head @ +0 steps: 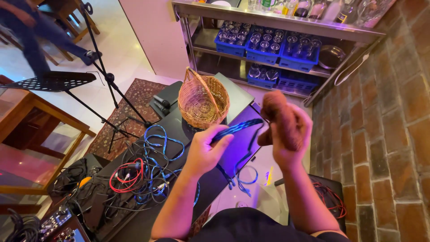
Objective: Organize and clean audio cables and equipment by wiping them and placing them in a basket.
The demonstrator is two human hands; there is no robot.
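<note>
Far left, a person in dark trousers [31, 31] walks past a wooden table [27, 116], with a black perforated music stand [53, 81] on a tripod over a patterned rug [134, 101]. Lower left, an audio mixer [58, 224] and a tangle of red, blue and black cables [143, 172] lie on a black case top [179, 130]. Two microphones [161, 104] lie just behind, near a woven wicker basket [204, 99] with a hoop handle, standing upright on the case. Centre, the left hand [204, 150] has fingers curled with thumb and fingertips pinching a blue cable [237, 127], which runs up and right from the grip, then drops in loops below the hands toward the floor. Right of it, the right hand [289, 139] grips a bunched brown cloth [280, 116], fingers wrapped tight round it; cloth is just beside the cable, contact unclear. Behind, a steel shelf unit [286, 22] carries blue crates of glasses [264, 45] and bottles on top. Far right, a brick wall [394, 134], with red cable [331, 199] coiled on a dark surface below.
</note>
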